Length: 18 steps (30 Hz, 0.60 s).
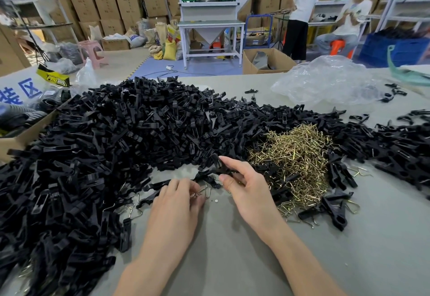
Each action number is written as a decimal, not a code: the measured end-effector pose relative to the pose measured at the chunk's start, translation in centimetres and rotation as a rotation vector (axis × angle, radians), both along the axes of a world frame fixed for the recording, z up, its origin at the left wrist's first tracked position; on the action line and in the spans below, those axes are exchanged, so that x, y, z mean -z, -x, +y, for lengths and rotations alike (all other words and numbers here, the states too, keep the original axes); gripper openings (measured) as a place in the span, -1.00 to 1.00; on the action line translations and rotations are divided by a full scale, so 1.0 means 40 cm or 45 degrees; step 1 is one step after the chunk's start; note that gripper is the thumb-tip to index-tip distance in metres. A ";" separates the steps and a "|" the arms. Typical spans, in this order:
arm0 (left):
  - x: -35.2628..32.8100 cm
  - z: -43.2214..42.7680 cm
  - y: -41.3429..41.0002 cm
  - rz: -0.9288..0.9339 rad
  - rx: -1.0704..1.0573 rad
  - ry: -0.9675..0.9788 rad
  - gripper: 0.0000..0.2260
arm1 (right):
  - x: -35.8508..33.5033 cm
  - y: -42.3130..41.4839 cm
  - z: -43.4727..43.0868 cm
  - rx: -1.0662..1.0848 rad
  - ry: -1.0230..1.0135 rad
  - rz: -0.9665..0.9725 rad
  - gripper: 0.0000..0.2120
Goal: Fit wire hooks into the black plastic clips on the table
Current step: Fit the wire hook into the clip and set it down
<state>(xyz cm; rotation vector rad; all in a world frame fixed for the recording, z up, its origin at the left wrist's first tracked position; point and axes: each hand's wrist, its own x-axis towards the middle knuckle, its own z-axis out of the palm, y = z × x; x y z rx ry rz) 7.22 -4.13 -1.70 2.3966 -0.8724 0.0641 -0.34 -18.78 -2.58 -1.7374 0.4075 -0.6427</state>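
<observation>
Blue "装区" sign [23, 89], right hand [247, 187] pinching black clip [222, 169]

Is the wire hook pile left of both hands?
No, the wire hook pile lies right of the right hand, which pinches a black clip.

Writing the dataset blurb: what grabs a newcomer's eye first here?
A huge heap of black plastic clips sprawls over the table, left and centre, with a brassy tangle of wire hooks right of centre. In front, the left hand pinches a hook and the right hand pinches a clip.
</observation>
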 end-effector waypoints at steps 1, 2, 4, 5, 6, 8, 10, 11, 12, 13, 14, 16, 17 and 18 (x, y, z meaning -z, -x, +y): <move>-0.005 0.000 0.002 0.071 -0.006 0.121 -0.93 | 0.001 0.000 0.000 0.002 0.018 0.006 -0.60; -0.009 -0.001 0.001 0.177 -0.022 0.261 -0.90 | 0.001 0.001 0.000 0.005 0.037 0.008 -0.60; -0.023 -0.005 -0.004 0.407 -0.071 0.522 -0.90 | 0.002 0.002 0.002 0.002 0.064 -0.006 -0.60; -0.030 -0.007 -0.008 0.501 -0.084 0.630 -0.92 | 0.001 0.003 0.004 -0.009 0.066 -0.022 -0.59; -0.035 -0.008 -0.012 0.587 -0.093 0.719 -0.96 | 0.000 0.004 0.006 -0.028 0.063 -0.040 -0.58; -0.042 -0.007 -0.012 0.753 -0.103 0.858 -0.97 | -0.001 0.007 0.010 -0.073 0.079 -0.060 -0.58; -0.041 -0.005 -0.012 0.889 -0.102 0.940 -0.91 | -0.002 0.010 0.014 -0.100 0.134 -0.063 -0.61; -0.041 -0.004 -0.013 0.946 -0.107 0.963 -0.88 | -0.002 0.010 0.017 -0.107 0.164 -0.061 -0.62; -0.043 -0.004 -0.013 1.000 -0.114 0.982 -0.86 | -0.003 0.011 0.018 -0.109 0.190 -0.059 -0.63; -0.043 -0.004 -0.013 1.051 -0.126 1.003 -0.85 | -0.003 0.011 0.019 -0.111 0.209 -0.057 -0.64; -0.043 -0.006 -0.012 1.085 -0.138 1.019 -0.86 | -0.002 0.011 0.019 -0.112 0.221 -0.053 -0.65; -0.041 -0.011 -0.009 1.077 -0.162 1.025 -0.86 | -0.002 0.010 0.020 -0.116 0.240 -0.041 -0.66; -0.041 -0.014 -0.006 1.044 -0.174 1.015 -0.87 | -0.001 0.009 0.021 -0.116 0.256 -0.039 -0.67; -0.042 -0.016 -0.003 1.005 -0.184 0.997 -0.88 | -0.001 0.009 0.021 -0.109 0.276 -0.044 -0.67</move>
